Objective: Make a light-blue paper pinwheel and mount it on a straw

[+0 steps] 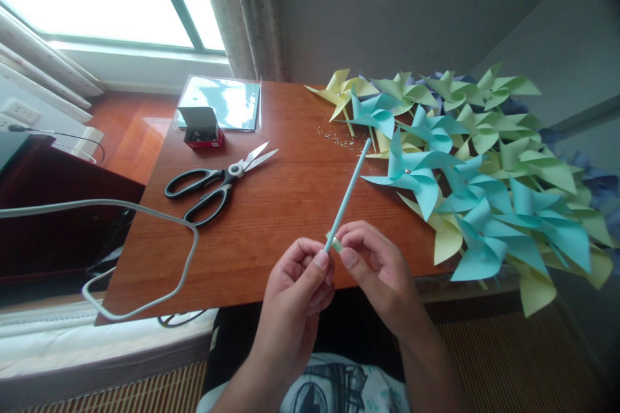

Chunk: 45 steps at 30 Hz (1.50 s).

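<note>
A thin light-blue paper stick (351, 190) slants up and away over the table's front part. My left hand (303, 277) is closed round its lower end, thumb on top. Close beside it, my right hand (371, 261) pinches a small shiny, greenish-clear strip (335, 242) that looks like tape, against the stick's lower part. Whether the strip sticks to the paper I cannot tell. To the right lie many finished paper pinwheels, such as a blue one (409, 174), a yellow one (341, 91) and a green one (453, 89).
Open black-handled scissors (227, 175) lie left of the stick. Behind them are a small open red box (206, 137) and a plastic-wrapped blue sheet pack (245, 103). Tiny bits (339, 137) are scattered on the wooden table (290, 181). A white cable (145, 205) loops over its left edge.
</note>
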Tool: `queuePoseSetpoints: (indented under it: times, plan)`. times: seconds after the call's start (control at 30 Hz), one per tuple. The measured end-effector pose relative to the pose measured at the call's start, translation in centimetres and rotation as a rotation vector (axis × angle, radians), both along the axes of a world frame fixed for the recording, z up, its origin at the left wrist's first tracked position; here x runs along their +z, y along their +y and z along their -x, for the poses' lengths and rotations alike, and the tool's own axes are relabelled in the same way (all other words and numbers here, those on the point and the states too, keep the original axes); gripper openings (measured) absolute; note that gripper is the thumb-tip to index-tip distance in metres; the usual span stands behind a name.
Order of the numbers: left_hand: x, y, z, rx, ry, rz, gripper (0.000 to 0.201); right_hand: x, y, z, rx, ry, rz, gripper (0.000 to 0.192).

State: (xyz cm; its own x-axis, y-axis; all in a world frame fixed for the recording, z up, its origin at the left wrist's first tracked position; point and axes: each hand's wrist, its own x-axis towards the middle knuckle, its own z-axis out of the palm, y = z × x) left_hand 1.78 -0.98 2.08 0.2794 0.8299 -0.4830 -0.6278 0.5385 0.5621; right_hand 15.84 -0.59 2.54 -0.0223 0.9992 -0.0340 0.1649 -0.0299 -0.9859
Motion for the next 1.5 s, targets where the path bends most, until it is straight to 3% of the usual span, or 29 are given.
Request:
queuePoseSetpoints:
  times: [0.27,0.67,1.2,1.5]
  plan:
    - [0.10,-0.12,-0.18,-0.006,0.005,-0.017,0.016,0.21,0.12,-0.06,0.013,-0.004,0.003,0.018]
    - [0.30,-0.15,-0.40,-0.097,0.044,0.010,0.031,0.36,0.32,-0.13,0.015,0.001,0.033,0.020]
    - [0.03,0.00,-0.06,-0.093,0.053,0.000,0.019,0.16,0.32,-0.21,0.004,-0.023,0.014,0.018]
    - [0.02,-0.02,0.04,-0.069,0.251,-0.096,0.023,0.09,0.25,-0.41,-0.029,-0.045,-0.001,0.018]
